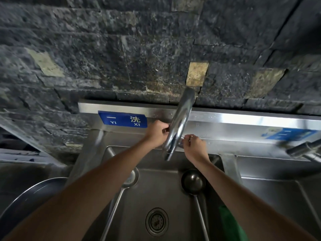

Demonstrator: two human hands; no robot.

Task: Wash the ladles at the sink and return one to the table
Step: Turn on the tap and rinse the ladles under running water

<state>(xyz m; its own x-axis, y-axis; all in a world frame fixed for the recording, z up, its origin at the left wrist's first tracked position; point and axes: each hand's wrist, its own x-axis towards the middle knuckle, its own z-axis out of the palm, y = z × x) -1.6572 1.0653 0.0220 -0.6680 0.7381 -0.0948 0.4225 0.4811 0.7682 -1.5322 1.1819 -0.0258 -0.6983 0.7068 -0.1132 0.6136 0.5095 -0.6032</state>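
Washing is only beginning: I am gripping a tap handle in each hand, left hand (157,133) and right hand (194,146), beside the spout (180,122), while both ladles, left ladle (129,176) and right ladle (193,181), are lying below in the sink (173,197), unwashed.

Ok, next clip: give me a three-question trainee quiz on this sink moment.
1. True or false: both ladles lie in the sink.
2. How many ladles are there?
3. Where are the hands: A) on the ladles, B) at the tap handles, C) on the drain?

Key: 1 true, the left ladle and right ladle lie in the basin. 2 two. 3 B, left hand and right hand are up at the tap.
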